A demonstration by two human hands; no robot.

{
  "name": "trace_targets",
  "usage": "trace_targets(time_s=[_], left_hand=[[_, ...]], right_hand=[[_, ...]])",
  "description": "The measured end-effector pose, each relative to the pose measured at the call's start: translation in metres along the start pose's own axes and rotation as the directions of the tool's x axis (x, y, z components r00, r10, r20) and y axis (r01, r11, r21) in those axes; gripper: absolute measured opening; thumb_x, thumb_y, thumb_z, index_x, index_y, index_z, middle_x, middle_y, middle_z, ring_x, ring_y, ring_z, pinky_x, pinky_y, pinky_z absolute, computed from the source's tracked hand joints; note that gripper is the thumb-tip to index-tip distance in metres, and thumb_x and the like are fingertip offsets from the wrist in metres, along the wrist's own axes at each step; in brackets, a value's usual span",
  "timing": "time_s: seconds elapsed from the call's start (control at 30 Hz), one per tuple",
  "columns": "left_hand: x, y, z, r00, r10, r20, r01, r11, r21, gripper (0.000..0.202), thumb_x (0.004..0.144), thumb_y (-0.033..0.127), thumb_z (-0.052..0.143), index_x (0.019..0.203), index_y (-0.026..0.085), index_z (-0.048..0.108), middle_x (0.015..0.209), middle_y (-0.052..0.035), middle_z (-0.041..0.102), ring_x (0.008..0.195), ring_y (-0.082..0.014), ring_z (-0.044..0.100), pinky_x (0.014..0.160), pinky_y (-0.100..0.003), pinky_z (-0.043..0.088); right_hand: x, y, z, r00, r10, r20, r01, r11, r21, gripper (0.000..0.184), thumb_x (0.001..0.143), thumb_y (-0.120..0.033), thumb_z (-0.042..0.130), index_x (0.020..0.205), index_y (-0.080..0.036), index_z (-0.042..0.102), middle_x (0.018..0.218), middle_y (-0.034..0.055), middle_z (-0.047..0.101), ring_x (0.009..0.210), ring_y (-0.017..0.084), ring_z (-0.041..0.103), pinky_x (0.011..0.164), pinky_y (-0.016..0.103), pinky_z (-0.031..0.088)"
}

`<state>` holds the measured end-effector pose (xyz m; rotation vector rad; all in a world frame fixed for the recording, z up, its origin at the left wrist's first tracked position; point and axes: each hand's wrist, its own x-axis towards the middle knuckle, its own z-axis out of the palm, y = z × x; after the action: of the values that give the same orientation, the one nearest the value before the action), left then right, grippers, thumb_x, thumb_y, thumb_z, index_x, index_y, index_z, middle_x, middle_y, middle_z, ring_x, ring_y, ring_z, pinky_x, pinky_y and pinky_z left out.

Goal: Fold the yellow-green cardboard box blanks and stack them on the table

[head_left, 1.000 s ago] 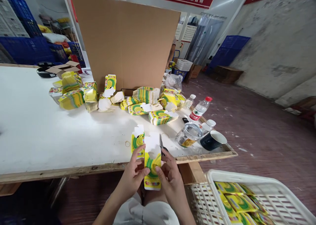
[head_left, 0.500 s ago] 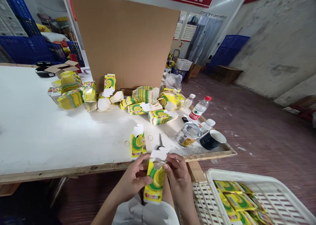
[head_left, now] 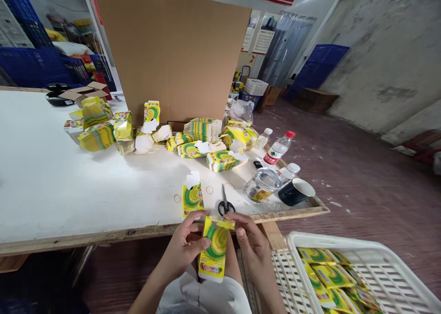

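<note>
Yellow-green carton [head_left: 212,247] is held upright just before the bench [head_left: 86,190] edge, its long axis pointing away from the body. The left hand [head_left: 184,249] grasps its side; the right hand [head_left: 253,247] pinches the top flap [head_left: 220,222].

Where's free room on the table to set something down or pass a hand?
Widest bare patch: left half of the table, between the box piles at the back and the near edge. A narrower strip runs from the upright box back to the stacks. Crowded: right corner with scissors, jar, mug, bottles. Left hand holds a box off the near edge.
</note>
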<state>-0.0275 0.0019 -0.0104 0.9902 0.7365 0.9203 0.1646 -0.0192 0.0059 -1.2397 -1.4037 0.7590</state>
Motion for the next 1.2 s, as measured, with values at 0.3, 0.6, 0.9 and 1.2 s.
trace_targets(time_s=[0.3,0.6,0.9,1.2], left_hand=[[0.0,-0.006,0.001,0.997,0.067,0.048,-0.072,0.992,0.103,0.048,0.089,0.031,0.066,0.133,0.024,0.049,0.117,-0.0128,0.072,0.101,-0.0269,0.071,0.079,-0.032,0.055],[-0.002,-0.002,0.002,0.996,0.053,0.073,-0.061,0.992,0.11,0.049,0.089,0.029,0.064,0.134,0.026,0.046,0.119,-0.0114,0.072,0.097,-0.0246,0.071,0.078,-0.03,0.054],[-0.002,0.003,0.003,1.0,0.021,0.018,-0.021,0.999,0.049,0.051,0.082,0.033,0.073,0.125,0.023,0.05,0.104,-0.0089,0.075,0.084,-0.0236,0.073,0.071,-0.029,0.054],[0.013,-0.007,-0.002,0.965,0.254,-0.066,-0.183,0.831,0.526,0.045,0.089,0.027,0.061,0.133,0.025,0.051,0.142,-0.0134,0.058,0.136,-0.0302,0.05,0.114,-0.05,0.036]], right_hand=[[0.002,0.001,0.01,0.98,0.165,0.112,-0.143,0.973,-0.181,0.036,0.084,-0.03,0.065,0.119,-0.02,0.062,0.061,-0.0062,0.05,0.052,0.013,0.05,0.049,0.022,0.04],[0.002,0.004,0.022,0.989,0.132,0.065,-0.102,0.935,-0.34,0.036,0.077,-0.028,0.064,0.112,-0.022,0.058,0.055,-0.0092,0.049,0.046,0.014,0.049,0.046,0.022,0.036],[0.003,0.0,0.013,0.989,0.101,0.109,-0.078,0.977,-0.197,0.033,0.088,-0.037,0.062,0.116,-0.02,0.066,0.07,-0.0009,0.063,0.057,0.015,0.057,0.051,0.023,0.044],[-0.016,-0.023,-0.06,0.822,-0.311,-0.478,-0.104,0.742,-0.662,0.031,0.089,-0.045,0.06,0.095,-0.016,0.071,0.09,0.0139,0.067,0.088,0.03,0.062,0.08,0.043,0.049]])
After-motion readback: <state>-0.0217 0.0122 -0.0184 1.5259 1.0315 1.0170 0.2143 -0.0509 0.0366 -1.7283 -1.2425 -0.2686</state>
